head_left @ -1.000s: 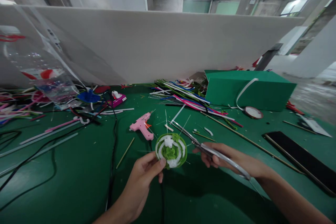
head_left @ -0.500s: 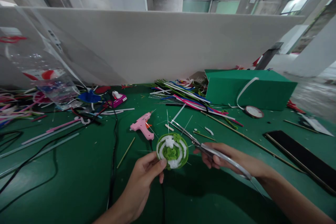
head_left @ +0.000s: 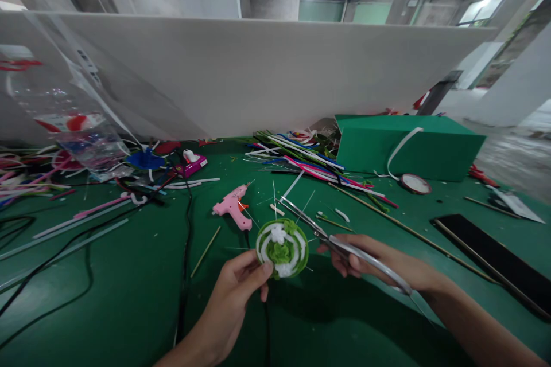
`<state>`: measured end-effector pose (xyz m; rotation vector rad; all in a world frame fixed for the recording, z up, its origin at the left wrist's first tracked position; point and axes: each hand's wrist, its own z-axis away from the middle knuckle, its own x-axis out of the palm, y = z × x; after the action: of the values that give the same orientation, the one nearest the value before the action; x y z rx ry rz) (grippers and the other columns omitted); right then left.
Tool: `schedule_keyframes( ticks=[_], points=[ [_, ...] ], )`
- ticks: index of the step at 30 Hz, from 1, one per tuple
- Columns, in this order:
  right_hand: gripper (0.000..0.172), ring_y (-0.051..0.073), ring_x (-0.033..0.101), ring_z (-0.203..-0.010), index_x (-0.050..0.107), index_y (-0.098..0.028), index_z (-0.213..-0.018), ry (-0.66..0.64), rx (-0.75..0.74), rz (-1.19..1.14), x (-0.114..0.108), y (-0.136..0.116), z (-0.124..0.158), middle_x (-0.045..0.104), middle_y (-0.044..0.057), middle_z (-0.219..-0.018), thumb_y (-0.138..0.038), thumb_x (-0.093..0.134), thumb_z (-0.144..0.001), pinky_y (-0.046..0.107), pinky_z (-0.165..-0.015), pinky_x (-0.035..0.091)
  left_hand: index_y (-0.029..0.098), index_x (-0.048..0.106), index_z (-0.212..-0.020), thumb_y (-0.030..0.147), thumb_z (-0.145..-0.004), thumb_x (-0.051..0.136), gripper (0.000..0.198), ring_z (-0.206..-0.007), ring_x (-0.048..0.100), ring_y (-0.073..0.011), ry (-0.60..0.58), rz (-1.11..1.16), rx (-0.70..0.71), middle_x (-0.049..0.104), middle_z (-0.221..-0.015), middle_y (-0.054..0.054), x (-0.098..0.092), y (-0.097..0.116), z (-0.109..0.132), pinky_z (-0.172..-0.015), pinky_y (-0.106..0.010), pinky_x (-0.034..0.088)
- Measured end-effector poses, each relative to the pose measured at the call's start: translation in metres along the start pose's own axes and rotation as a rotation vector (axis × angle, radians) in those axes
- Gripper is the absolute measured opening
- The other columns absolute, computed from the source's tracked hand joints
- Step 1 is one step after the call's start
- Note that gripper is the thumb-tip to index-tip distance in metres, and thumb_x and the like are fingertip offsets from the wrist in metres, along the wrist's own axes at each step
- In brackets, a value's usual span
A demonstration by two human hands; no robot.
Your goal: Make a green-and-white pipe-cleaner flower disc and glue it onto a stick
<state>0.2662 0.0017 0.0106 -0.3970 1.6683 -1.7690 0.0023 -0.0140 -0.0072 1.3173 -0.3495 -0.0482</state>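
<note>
Left hand (head_left: 232,292) fingers pinch the wound green-and-white coil (head_left: 282,248); right hand (head_left: 383,266) fingers clamp scissors (head_left: 301,219), tips at its one o'clock; thin strands (head_left: 274,198) untrimmed.

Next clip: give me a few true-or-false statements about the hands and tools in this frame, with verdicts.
1. The left hand holds the disc. True.
2. The right hand holds the glue gun. False: it holds scissors; the glue gun lies on the table.
3. The glue gun lies beyond the disc. True.
4. The box stands on the table's left side. False: it stands on the right side.
</note>
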Motion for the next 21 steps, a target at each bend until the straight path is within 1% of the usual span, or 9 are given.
schedule_keyframes(
  ticks=[4,8,12,16,21],
  points=[
    [0.050,0.014,0.049,-0.072,0.051,-0.014,-0.117,-0.005,0.009,0.003,0.0002,0.0003,-0.0011,0.053,0.005,-0.084,-0.053,0.044,-0.086,0.028,-0.064,0.043,0.017,0.070,-0.089,0.027,-0.079,0.061,0.017,-0.065,0.041,-0.0132,-0.005,0.005,-0.007,0.060,-0.081,-0.006,0.0007,0.0010,-0.0006,-0.050,-0.022,0.038],
    [0.049,0.012,0.045,-0.063,0.055,-0.014,-0.110,0.032,0.056,-0.003,0.0015,-0.0019,-0.0026,0.050,0.002,-0.075,-0.055,0.047,-0.083,0.024,-0.054,0.040,0.016,0.070,-0.088,0.029,-0.079,0.061,0.018,-0.064,0.040,-0.0127,-0.011,0.000,-0.010,0.059,-0.080,-0.005,0.0011,0.0017,-0.0009,-0.050,-0.022,0.037],
    [0.044,0.012,0.045,-0.062,0.056,-0.014,-0.105,0.071,0.106,0.045,0.0044,-0.0050,-0.0017,0.049,0.002,-0.072,-0.052,0.045,-0.085,0.023,-0.054,0.040,0.016,0.070,-0.084,0.030,-0.078,0.062,0.018,-0.063,0.039,-0.0122,0.000,-0.011,-0.015,0.057,-0.077,-0.004,0.0009,0.0023,-0.0011,-0.050,-0.022,0.037],
    [0.037,0.013,0.046,-0.059,0.053,-0.012,-0.105,0.061,0.110,0.132,0.0080,-0.0059,-0.0013,0.051,0.003,-0.072,-0.043,0.044,-0.087,0.024,-0.053,0.041,0.016,0.071,-0.086,0.030,-0.078,0.062,0.019,-0.062,0.039,-0.0121,0.003,-0.035,-0.028,0.056,-0.076,-0.004,0.0007,0.0021,-0.0014,-0.049,-0.022,0.037],
    [0.022,0.013,0.047,-0.056,0.052,-0.012,-0.095,0.079,0.120,0.214,0.0091,-0.0047,-0.0039,0.052,0.003,-0.069,-0.029,0.045,-0.083,0.025,-0.052,0.042,0.015,0.070,-0.086,0.028,-0.079,0.061,0.018,-0.061,0.039,-0.0118,-0.010,-0.047,-0.028,0.055,-0.075,-0.004,0.0001,-0.0008,-0.0015,-0.050,-0.022,0.036]
  ],
)
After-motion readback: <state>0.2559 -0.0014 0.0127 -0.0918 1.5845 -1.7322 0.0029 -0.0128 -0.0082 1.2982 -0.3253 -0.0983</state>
